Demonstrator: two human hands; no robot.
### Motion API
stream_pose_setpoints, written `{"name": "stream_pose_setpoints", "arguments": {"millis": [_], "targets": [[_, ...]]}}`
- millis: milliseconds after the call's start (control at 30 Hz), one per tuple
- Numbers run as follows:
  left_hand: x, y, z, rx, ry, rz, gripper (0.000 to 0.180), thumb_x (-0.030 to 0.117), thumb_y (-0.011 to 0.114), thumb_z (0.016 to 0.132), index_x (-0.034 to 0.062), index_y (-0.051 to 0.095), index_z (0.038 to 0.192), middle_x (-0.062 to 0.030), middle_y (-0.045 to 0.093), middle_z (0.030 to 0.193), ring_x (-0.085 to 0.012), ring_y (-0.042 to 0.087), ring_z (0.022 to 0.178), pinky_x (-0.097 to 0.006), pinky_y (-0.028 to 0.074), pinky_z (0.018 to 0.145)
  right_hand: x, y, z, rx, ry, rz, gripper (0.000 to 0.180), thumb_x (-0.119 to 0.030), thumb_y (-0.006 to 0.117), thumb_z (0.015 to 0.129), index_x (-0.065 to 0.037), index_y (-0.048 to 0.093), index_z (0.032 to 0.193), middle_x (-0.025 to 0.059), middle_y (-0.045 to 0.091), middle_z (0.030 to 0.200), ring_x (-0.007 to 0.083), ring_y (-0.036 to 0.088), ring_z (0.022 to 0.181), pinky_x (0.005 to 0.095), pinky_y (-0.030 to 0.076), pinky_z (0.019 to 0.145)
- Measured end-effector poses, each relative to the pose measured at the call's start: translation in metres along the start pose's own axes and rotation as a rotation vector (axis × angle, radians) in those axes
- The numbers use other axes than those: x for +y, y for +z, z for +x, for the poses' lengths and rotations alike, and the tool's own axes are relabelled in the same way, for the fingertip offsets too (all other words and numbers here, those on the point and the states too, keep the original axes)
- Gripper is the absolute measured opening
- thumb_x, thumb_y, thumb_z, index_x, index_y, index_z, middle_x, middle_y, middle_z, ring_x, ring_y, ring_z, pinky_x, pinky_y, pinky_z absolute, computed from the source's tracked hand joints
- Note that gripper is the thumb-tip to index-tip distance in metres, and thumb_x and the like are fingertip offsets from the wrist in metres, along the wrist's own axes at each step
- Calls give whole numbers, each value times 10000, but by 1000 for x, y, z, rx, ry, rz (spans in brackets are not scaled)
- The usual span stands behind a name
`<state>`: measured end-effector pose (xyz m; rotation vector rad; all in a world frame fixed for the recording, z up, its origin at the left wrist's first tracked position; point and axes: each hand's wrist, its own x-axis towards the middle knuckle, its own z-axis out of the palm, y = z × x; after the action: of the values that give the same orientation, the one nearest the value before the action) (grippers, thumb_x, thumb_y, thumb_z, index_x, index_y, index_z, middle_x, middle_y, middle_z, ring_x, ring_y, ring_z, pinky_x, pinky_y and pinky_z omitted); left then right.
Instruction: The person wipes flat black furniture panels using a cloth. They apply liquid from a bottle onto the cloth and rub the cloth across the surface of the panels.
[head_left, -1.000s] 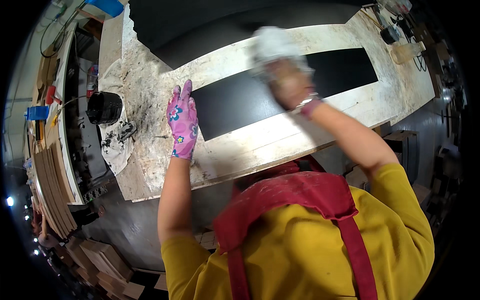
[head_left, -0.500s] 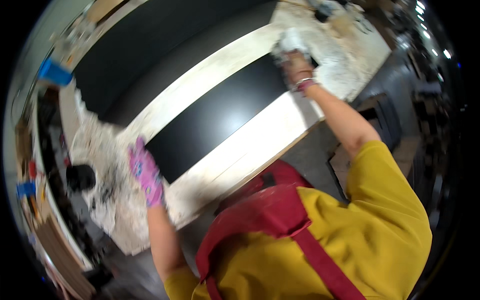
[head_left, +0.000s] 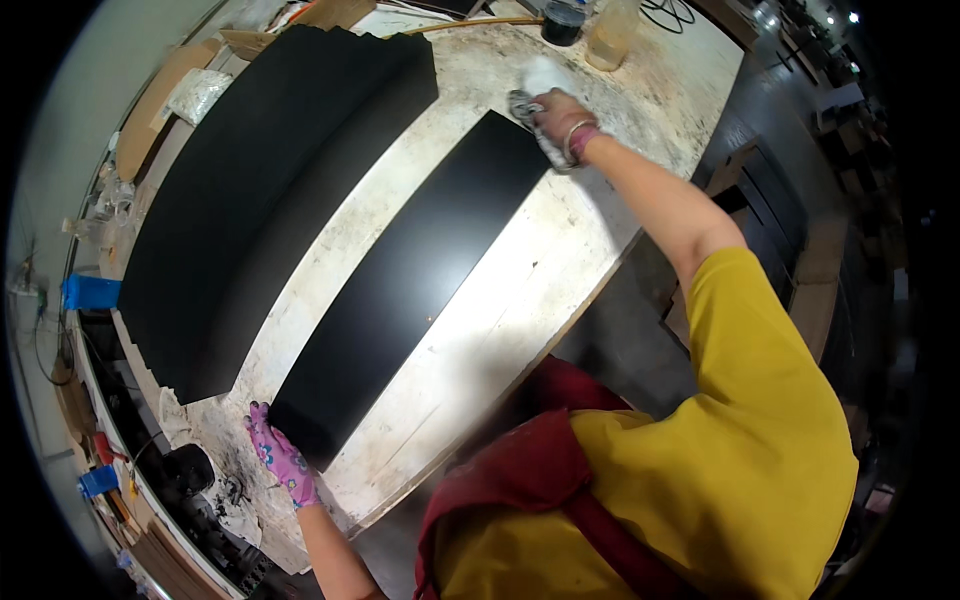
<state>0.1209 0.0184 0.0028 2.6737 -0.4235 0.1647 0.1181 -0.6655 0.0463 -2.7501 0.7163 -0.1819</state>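
Since a moment ago your view has swung, so the long black panel (head_left: 410, 290) now runs corner to corner across the stained white table (head_left: 520, 300). Your left hand (head_left: 280, 462), in a pink patterned glove, has gone to the panel's near end, fingers flat against its edge, gripping nothing. Your right hand (head_left: 560, 118) has stretched to the far end, closed on a grey-white rag (head_left: 535, 100) pressed at the panel's corner. Wider black boards (head_left: 250, 180) lie beside it.
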Motion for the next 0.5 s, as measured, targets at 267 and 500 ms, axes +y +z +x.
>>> {"name": "stream_pose_setpoints", "arguments": {"millis": [267,500], "targets": [[25,-3,8,27,50,108,373,-38,416,894,18,552,1237,-163,527,1322,-319,442,1270,-396,291,1103,-49,62,-15,191,-570,-16,288,-225,575,870,-130,602,1140,141,608,1019,302,590,1003,335,471,870],[9,-9,-12,172,-168,381,428,190,489,958,-20,455,1330,-230,443,1371,-342,380,1310,-403,273,1103,42,-7,60,-57,-49,4,475,-353,541,889,-62,539,1265,173,557,1277,314,530,1182,398,393,995]]}}
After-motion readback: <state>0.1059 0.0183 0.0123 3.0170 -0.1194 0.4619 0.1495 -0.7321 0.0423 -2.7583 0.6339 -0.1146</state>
